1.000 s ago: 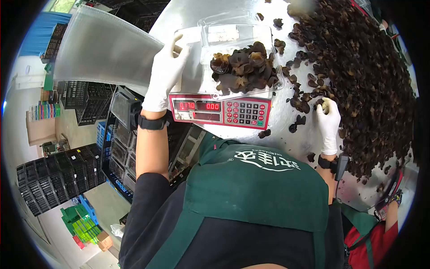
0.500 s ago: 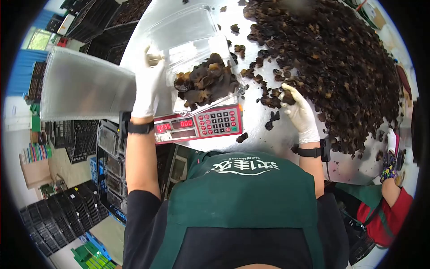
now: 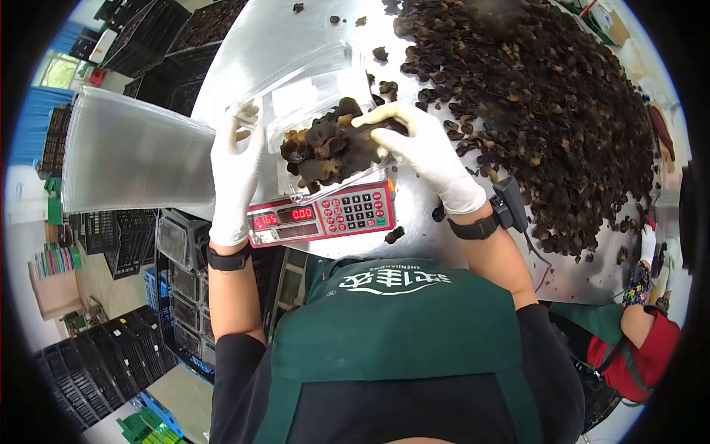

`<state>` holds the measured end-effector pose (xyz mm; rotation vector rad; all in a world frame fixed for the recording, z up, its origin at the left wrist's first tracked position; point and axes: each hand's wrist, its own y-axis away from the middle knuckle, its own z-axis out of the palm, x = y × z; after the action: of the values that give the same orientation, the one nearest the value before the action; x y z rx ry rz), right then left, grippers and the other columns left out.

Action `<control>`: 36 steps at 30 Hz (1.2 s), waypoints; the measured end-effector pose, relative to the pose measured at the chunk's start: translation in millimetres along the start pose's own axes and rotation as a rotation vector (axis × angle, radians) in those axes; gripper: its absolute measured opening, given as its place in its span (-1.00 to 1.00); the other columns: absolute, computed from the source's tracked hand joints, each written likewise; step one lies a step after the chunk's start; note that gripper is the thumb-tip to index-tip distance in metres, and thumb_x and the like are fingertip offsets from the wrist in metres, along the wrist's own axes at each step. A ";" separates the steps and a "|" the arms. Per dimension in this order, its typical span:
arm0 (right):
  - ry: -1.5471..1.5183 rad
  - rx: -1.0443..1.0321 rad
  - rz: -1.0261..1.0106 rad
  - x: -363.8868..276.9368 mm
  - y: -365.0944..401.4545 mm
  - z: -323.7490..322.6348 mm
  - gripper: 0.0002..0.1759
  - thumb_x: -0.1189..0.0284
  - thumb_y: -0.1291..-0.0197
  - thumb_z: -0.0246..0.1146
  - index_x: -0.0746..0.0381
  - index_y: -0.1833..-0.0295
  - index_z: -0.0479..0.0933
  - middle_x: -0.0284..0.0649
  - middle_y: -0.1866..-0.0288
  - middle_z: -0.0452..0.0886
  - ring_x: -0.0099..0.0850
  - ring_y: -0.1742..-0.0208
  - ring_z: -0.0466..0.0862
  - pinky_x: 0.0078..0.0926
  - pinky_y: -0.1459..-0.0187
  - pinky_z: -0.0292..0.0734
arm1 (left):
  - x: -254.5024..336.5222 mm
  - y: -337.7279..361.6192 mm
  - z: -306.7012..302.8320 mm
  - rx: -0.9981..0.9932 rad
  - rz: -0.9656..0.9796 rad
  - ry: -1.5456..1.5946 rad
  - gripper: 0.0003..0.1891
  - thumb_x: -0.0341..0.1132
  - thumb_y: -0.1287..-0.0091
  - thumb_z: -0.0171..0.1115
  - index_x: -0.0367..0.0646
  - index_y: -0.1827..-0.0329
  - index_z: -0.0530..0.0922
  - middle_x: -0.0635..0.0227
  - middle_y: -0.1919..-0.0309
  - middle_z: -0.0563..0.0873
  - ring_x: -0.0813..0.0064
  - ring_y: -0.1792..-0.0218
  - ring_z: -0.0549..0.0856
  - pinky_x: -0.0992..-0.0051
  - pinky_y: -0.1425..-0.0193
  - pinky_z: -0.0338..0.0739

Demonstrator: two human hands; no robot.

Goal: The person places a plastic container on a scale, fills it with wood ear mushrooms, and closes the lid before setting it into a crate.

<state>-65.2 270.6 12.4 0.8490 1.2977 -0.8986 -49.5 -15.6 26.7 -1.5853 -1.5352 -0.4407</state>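
Note:
A clear plastic clamshell box [image 3: 299,189] sits on a red and white scale [image 3: 310,222], with dark wood ear mushrooms [image 3: 325,148] heaped inside. Its transparent lid [image 3: 296,70] is raised at the far side. My left hand [image 3: 238,148], in a white glove, has its fingers curled at the lid's left edge, thumb apart from them. Over the right side of the heap reaches my gloved right hand [image 3: 425,148], its thumb and forefinger spread and touching the mushrooms. Whether a small piece lies under its fingertips is hidden. The red display reads about 0.165.
A large pile of wood ears [image 3: 532,111] covers the right of the metal table [image 3: 244,52], with loose pieces along its edge. Stacked clear boxes [image 3: 137,159] stand at left. Black crates [image 3: 103,362] are on the floor. A co-worker's gloved hand [image 3: 648,243] is at far right.
My right hand has moved left from the loose wood ears to the box. The lid has come lower, and my left hand has shifted slightly down. The display has dropped from about 0.235.

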 end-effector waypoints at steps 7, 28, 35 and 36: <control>0.099 0.179 -0.077 5.4 0.0 -13.0 -0.67 0.54 -0.36 0.20 0.28 -0.21 0.62 -0.36 0.14 0.68 -0.69 0.31 0.57 -0.71 0.22 0.50 | 28.0 6.2 -5.0 0.008 -0.026 0.180 -0.57 -0.46 -0.30 0.08 -0.19 -0.24 0.62 0.19 -0.14 0.67 0.36 -0.22 0.59 0.35 -0.37 0.43; 0.000 0.007 0.181 38.6 12.3 -7.4 -0.48 0.31 -0.49 0.07 0.31 -0.46 0.34 -0.37 0.38 0.63 -0.71 0.45 0.48 -0.77 0.41 0.34 | 6.3 92.1 23.3 -0.148 -0.498 0.590 -0.33 -0.42 -0.52 0.10 -0.01 -0.66 0.08 0.39 0.38 0.66 0.67 0.44 0.61 0.66 0.31 0.52; -0.088 0.107 0.151 42.5 26.3 5.8 -0.47 0.33 -0.52 0.09 0.35 -0.48 0.32 -0.43 0.44 0.49 -0.73 0.50 0.39 -0.81 0.45 0.22 | 7.5 112.8 23.7 -0.070 -0.566 1.021 -0.21 -0.51 -0.36 0.21 -0.16 -0.63 0.06 0.33 0.39 0.68 0.59 0.40 0.69 0.64 0.28 0.60; -0.085 0.064 0.143 43.0 30.3 7.9 -0.46 0.30 -0.52 0.09 0.33 -0.49 0.30 -0.39 0.43 0.55 -0.72 0.50 0.41 -0.79 0.46 0.24 | 8.5 119.4 19.0 -0.051 -0.549 1.023 -0.21 -0.50 -0.36 0.22 -0.19 -0.63 0.05 0.33 0.40 0.68 0.58 0.41 0.69 0.64 0.30 0.59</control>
<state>-32.2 273.2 -29.2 0.9321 1.1255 -0.8566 57.9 19.8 -17.1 -0.6894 -1.0839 -1.3500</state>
